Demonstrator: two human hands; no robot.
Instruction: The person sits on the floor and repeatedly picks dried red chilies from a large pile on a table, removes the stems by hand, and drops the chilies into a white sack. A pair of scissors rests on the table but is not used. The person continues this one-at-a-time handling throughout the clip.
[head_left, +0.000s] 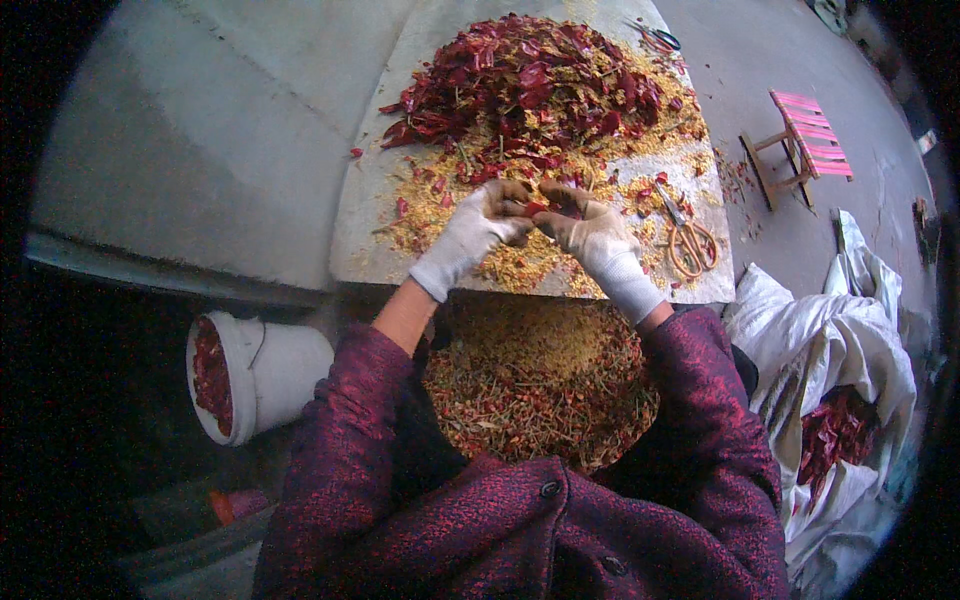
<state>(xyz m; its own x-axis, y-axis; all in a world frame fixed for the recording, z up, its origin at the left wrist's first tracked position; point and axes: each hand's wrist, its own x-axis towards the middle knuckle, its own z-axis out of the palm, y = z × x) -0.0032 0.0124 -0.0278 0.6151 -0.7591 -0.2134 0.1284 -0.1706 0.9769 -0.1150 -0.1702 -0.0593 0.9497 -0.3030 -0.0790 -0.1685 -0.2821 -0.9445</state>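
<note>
White work gloves with brown-stained fingers cover both of my hands. Between my fingertips is a small piece of dried red chili (535, 208); my left hand (491, 217) and my right hand (592, 225) both pinch it above the board. Just beyond them rises a heap of split dried red chilies (525, 82), mixed with yellow seeds (517, 266) that spread towards me. Scissors with orange handles (690, 244) lie to the right of my right hand, blades pointing away from me. All of this rests on a pale board (360, 247).
Below the board's near edge, a round mass of stems, seeds and chili scraps (540, 397) lies between my legs. A white bucket (289, 367) with red chilies stands left. Dark-handled scissors (664, 39) lie far right. A pink-strapped folding stool (814, 135) and white woven sack (810, 330) occupy the right.
</note>
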